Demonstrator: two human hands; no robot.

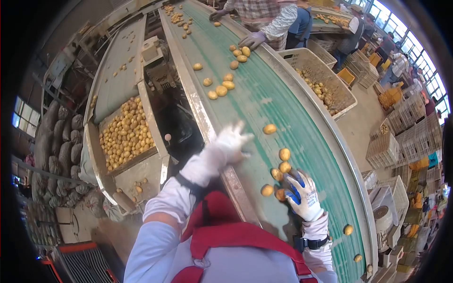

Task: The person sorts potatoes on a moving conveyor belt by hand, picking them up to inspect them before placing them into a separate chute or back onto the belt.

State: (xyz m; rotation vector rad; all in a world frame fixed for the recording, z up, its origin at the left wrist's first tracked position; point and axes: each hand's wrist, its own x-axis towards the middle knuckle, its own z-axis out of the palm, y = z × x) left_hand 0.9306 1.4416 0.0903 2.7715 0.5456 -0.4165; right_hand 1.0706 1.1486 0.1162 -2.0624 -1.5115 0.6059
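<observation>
My left hand (232, 143), in a white glove and smeared by motion, is over the near edge of the green conveyor belt (302, 129) with its fingers spread. Nothing shows in it. My right hand (303, 194), in a white glove with blue on its palm side, reaches low over the belt, fingers apart and bent. Right at its fingertips lies a potato (280, 195), partly covered by the hand. Several more potatoes (284, 166) lie in a short row just beside it. Another single potato (269, 129) rests between the two hands, farther up the belt.
A co-worker's gloved hand (253, 40) touches potatoes across the belt. Beyond the far rail stands a crate (347, 101) with potatoes inside. To the left, a chute (161, 141) holds a potato heap. Metal rails (243, 193) edge the belt; stacked crates (383, 150) stand at right.
</observation>
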